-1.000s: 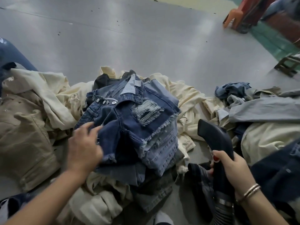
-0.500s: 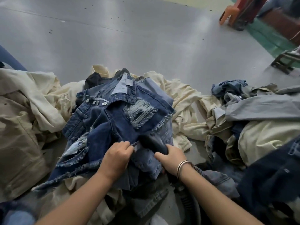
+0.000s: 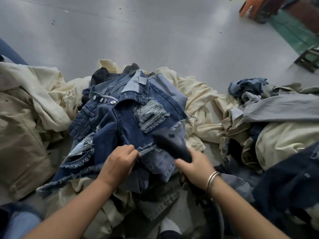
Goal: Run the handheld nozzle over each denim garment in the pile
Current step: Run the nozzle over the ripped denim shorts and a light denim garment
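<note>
Dark blue ripped denim shorts with metal buttons lie on top of the pile in the middle of the floor. My left hand pinches their frayed hem. My right hand grips the black handheld nozzle, whose head lies on the shorts near the frayed right edge. A dark hose trails from the nozzle toward the bottom of the view. Lighter denim pieces lie under the shorts.
Cream and beige garments spread to the left and behind the pile. More denim and grey clothes are heaped at the right. Grey floor stretches beyond. An orange stool and a metal frame stand at the far right.
My right hand brought the nozzle from the right side of the pile onto the shorts and slid it forward. My left hand moved from the shorts' left edge to pinch the hem.
</note>
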The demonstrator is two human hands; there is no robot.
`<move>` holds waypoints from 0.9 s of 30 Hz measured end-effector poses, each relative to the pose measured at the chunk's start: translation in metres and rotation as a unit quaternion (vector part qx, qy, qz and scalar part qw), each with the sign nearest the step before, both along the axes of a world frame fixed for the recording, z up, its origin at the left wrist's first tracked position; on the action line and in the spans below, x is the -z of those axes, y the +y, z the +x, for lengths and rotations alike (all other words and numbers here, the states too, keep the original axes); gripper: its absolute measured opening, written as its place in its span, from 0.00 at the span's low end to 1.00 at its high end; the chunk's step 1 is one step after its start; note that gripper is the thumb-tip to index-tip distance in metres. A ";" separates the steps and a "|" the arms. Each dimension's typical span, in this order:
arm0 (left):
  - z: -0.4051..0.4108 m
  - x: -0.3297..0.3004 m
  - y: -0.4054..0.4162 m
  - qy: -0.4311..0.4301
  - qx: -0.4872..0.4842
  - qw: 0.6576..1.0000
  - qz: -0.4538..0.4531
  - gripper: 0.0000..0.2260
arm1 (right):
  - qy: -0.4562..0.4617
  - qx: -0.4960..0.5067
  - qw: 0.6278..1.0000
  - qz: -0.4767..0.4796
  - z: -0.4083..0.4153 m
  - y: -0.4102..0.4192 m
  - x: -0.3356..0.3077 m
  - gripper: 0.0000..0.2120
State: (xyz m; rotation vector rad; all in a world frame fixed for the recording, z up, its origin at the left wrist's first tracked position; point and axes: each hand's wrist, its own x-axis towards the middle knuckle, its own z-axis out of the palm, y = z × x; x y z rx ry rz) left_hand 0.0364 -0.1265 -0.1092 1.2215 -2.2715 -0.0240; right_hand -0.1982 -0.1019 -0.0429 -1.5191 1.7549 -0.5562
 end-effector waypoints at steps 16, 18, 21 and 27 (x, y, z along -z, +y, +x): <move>0.004 -0.040 -0.038 0.452 -0.211 0.764 0.410 0.07 | -0.089 0.198 0.974 -0.069 -0.046 -0.028 -0.033 0.07; -0.002 -0.041 -0.044 0.498 -0.239 0.701 0.451 0.08 | -0.077 0.088 0.989 -0.089 -0.011 0.002 -0.032 0.05; -0.002 -0.038 -0.038 0.507 -0.237 0.690 0.459 0.09 | -0.010 -0.057 0.997 -0.051 0.034 0.019 -0.027 0.13; 0.001 -0.033 -0.033 0.476 -0.224 0.737 0.424 0.08 | 0.078 -0.040 0.994 -0.066 0.030 -0.026 -0.011 0.13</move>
